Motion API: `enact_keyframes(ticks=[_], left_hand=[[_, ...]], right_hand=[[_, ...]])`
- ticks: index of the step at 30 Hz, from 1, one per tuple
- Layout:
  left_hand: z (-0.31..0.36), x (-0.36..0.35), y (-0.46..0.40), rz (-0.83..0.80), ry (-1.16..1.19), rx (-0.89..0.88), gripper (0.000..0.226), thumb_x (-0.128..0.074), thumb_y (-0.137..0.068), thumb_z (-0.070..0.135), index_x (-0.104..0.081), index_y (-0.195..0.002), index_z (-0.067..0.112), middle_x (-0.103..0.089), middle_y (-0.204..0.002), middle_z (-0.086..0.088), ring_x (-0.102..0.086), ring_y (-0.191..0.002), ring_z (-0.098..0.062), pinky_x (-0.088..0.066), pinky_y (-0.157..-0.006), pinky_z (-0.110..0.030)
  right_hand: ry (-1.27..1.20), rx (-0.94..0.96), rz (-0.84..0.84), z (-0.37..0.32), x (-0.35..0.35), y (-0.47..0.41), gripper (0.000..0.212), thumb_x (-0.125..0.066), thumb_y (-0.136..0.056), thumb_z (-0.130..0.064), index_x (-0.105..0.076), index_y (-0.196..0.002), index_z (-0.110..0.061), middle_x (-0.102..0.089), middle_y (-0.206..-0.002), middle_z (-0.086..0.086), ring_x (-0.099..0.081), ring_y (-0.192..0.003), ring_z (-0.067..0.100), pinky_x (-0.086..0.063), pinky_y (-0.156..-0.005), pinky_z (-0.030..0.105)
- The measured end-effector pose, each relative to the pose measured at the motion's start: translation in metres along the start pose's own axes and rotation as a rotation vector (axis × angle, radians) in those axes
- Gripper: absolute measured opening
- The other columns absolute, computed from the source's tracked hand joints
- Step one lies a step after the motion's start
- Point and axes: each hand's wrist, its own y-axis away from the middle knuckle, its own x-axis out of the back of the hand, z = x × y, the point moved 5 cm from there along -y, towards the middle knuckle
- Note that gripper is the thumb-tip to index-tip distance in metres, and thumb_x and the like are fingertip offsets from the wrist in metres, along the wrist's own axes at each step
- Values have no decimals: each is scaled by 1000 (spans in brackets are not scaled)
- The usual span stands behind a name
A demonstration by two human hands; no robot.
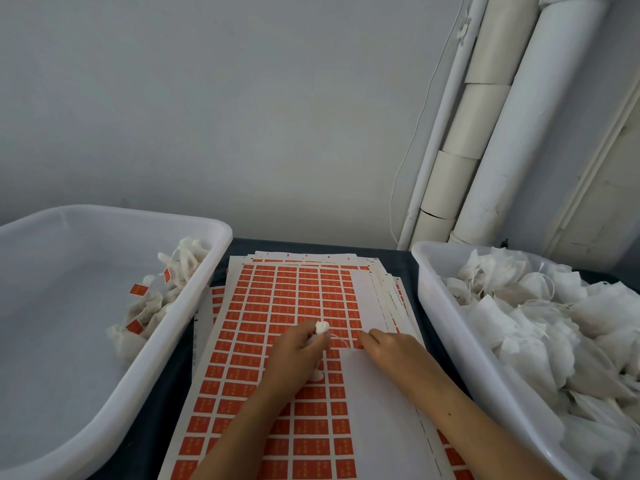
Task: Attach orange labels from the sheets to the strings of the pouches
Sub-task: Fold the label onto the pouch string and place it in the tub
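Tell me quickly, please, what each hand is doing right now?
Left hand: closed around a white pouch.
Right hand: fingertips down on the label sheet; grip cannot be told.

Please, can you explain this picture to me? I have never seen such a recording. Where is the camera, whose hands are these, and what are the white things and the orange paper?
There is no machine here. One picture comes from a camera worn on a person's head, looking down at their own two bare hands.

On the dark table lies a stack of label sheets, printed with small orange labels. Part of the top sheet is already white where labels are gone.

The left hand is closed around a small white pouch. A thin string runs from it toward the right hand, whose fingertips press on the sheet at the edge of the orange labels.

The right bin holds many white pouches without labels. The left bin holds a few pouches with orange labels on them.
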Motion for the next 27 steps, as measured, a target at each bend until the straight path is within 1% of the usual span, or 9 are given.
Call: enact_keyframes(ticks=[5, 9, 15, 18, 22, 25, 27], left_hand=[[0, 0, 0, 4, -5, 4, 27, -50, -96, 29, -56, -71, 21, -57, -58, 7, -55, -46, 0, -47, -52, -9], [1, 0, 1, 0, 0, -4, 27, -50, -96, 28, -56, -71, 21, -56, -58, 8, -54, -46, 2, -45, -50, -7], [2, 0, 1, 0, -5, 8, 27, -50, -96, 29, -56, -71, 21, -58, -61, 7, -55, -47, 2, -45, -51, -7], [3, 1, 2, -5, 0, 8, 26, -50, -96, 29, -56, -72, 22, -57, -61, 7, -55, -46, 1, -45, -51, -8], [4, 1, 3, -10, 6, 18, 25, -49, -96, 30, -56, -73, 22, -58, -62, 5, -55, -48, -3, -47, -54, -12], [4, 1, 2, -4, -1, 16, 26, -49, -96, 30, -55, -73, 20, -57, -63, 4, -54, -51, -6, -47, -54, -12], [3, 1, 2, -3, -2, 17, 26, -49, -96, 29, -56, -73, 19, -57, -63, 4, -54, -52, -6, -47, -54, -11]], right_hand=[[14, 38, -6, -1, 2, -4, 48, -48, -96, -33, -33, -140, -24, -48, -138, -4, -59, -112, 15, -44, -97, 26], [26, 49, -2, -2, 4, -6, 50, -50, -95, -31, -31, -141, -24, -48, -139, -4, -60, -112, 16, -44, -97, 27], [-18, 52, 22, -1, 6, -7, 49, -49, -96, -33, -32, -141, -26, -49, -138, -6, -60, -111, 15, -45, -96, 24], [-35, 23, 29, 2, 4, -7, 47, -48, -95, -37, -36, -139, -28, -52, -135, -7, -61, -108, 13, -45, -94, 21], [-84, -68, 45, 10, 0, -9, 42, -48, -94, -41, -42, -133, -30, -55, -130, -9, -63, -104, 12, -46, -90, 19], [-115, -125, -5, 17, -1, -12, 32, -46, -95, -40, -47, -126, -30, -57, -126, -9, -62, -104, 15, -46, -87, 19], [-140, -101, -32, 17, -1, -13, 30, -44, -96, -39, -50, -124, -29, -58, -123, -7, -61, -105, 16, -46, -86, 21]])
